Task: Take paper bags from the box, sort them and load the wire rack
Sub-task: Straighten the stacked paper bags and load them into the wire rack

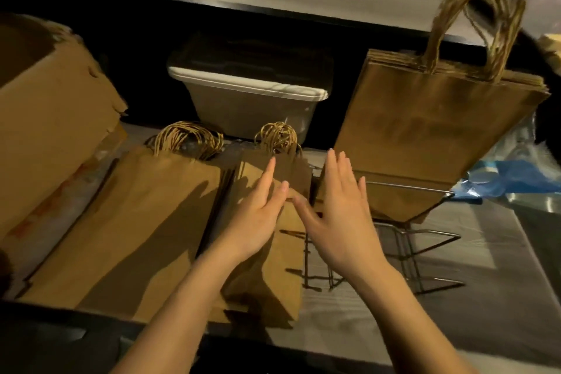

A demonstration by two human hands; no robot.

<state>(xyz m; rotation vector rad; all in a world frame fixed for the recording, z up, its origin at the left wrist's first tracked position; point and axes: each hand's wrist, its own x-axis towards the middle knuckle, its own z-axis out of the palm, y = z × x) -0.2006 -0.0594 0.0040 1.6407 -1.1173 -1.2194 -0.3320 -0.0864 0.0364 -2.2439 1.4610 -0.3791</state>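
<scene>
Both hands, left hand (pixel 258 215) and right hand (pixel 340 209), hover flat-fingered, holding nothing, over the centre-frame bag stack (pixel 267 252); uneven pressing may topple it against the wire rack (pixel 409 252).

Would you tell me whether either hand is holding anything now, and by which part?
Nothing is held. The left hand and right hand are both open, fingers straight, over the small paper bags beside the wire rack.
</scene>
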